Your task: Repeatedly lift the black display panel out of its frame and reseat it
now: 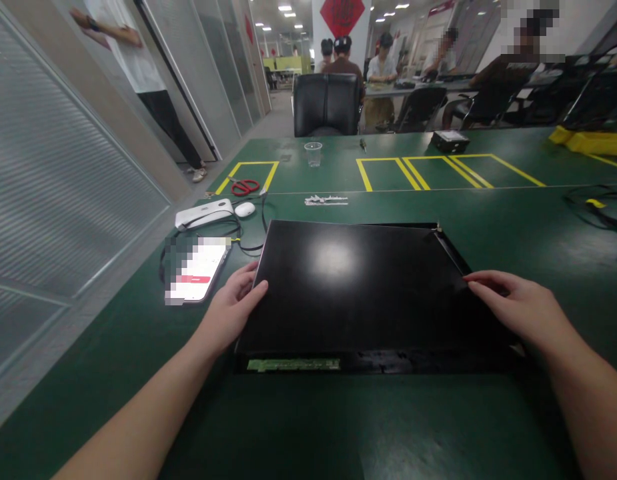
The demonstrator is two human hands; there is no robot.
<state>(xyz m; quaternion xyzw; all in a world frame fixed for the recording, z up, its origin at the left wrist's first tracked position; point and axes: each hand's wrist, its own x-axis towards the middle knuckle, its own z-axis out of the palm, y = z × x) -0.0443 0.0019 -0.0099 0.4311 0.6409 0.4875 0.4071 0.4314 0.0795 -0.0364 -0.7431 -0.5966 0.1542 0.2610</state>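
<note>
A flat black screen panel [358, 293] lies slightly askew over a black frame [453, 250] on the green table. Along the near edge of the frame runs a green circuit strip [293, 365]. My left hand [235, 303] grips the panel's left edge, its thumb on top and its fingers round the side. At the right edge, my right hand [513, 303] holds the panel between thumb and fingertips. The undersides of both the panel and the frame are hidden.
Left of the panel are a lit phone [198, 270], a white device [205, 213], a white mouse [245, 210], black cables and red scissors [245, 187]. Farther back stand a clear cup [313, 155] and a black box [449, 141]. People sit beyond the table.
</note>
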